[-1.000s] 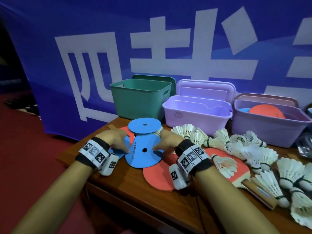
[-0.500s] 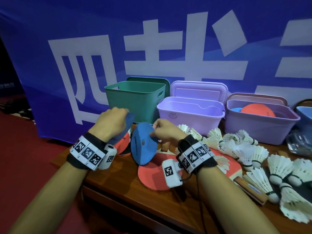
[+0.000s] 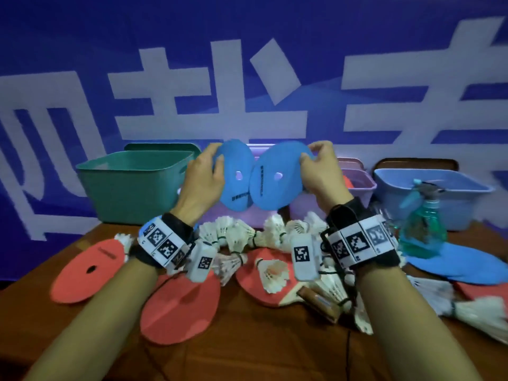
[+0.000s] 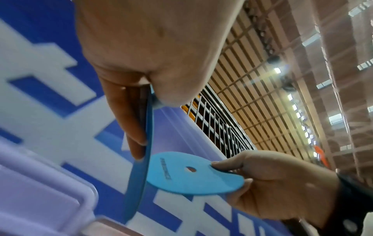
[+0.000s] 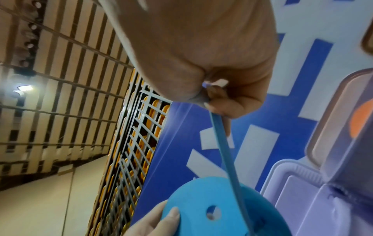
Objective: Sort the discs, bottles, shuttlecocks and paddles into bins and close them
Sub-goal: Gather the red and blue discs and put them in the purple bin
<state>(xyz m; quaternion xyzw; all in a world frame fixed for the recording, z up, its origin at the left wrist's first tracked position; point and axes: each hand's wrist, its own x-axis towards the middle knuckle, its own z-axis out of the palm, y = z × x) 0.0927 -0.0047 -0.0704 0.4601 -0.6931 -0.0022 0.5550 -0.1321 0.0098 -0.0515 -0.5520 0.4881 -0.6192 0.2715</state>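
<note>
Both hands point(image 3: 203, 174) point(image 3: 319, 171) hold 2 blue discs point(image 3: 236, 182) point(image 3: 275, 185) upright, faces toward camera.

Two blue discs point(image 3: 237, 177) with dark print, raised before a blue banner point(image 3: 82, 64) lettered in white; red discs point(image 3: 88, 270) and white shuttlecocks point(image 3: 239, 237) over a brown wooden table point(image 3: 247, 347); green bin point(image 3: 132, 185), lilac bin point(image 3: 357, 182), pale blue bin point(image 3: 428, 193); teal, seemingly translucent bottle point(image 3: 422, 229); black-and-white checkered wristbands point(image 3: 162, 243).

You now hold your left hand point(image 3: 202, 177) and right hand point(image 3: 320, 171) up high, each pinching a blue disc point(image 3: 237, 174) off the surface, edges touching.
</note>
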